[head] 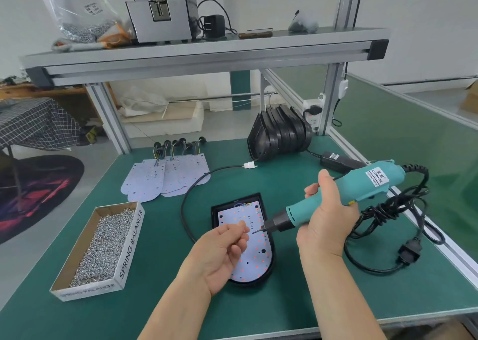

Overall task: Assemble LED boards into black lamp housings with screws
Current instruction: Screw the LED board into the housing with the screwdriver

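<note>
Now, your left hand (225, 251) curls, thumb and forefinger pinching what I take for a screw (245, 230), too small to be sure; your right hand (326, 223) wraps the teal screwdriver (362, 192), its bit beside that pinch. Beneath, the LED board (256, 254), thin, stiff, white, sits in the black housing (215, 211): likely light and scratch-prone, so steady it by the rim. Farther left, a cardboard box (130, 236) of shiny screws (108, 241); beyond, spare boards (165, 176), stacked housings (279, 135)
</note>
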Tool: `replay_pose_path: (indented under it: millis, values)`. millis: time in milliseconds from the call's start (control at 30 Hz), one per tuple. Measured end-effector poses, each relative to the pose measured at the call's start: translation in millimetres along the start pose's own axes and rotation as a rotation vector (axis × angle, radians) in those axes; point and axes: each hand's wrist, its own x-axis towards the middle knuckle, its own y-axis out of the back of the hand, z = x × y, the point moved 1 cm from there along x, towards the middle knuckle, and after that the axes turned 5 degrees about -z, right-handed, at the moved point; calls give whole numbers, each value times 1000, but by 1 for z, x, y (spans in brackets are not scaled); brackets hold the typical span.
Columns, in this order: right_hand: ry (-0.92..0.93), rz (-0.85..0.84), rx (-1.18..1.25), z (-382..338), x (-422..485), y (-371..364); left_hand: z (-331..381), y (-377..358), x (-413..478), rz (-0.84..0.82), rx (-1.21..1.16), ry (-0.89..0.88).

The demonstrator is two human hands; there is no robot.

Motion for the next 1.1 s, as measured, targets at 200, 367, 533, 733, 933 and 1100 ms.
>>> replay_pose_path:
  millis: [200,367,533,733,933,1100]
  values:
    - [3,-2,1,-3,-5,0,-6,1,-5,-78,-147,33]
    - [22,-12,11,-8,-7,0,-8,4,-5,-132,-108,34]
    - [28,-23,6,-11,-7,0,-7,0,-5,-135,-68,7]
    - [32,-27,8,-11,-7,0,-8,-2,-8,-115,41,-75]
    - [29,-36,-2,-10,-10,-2,-9,-3,-10,-89,113,-163]
    - [-14,32,-27,-10,-8,-4,-15,-5,-10,-39,327,-347]
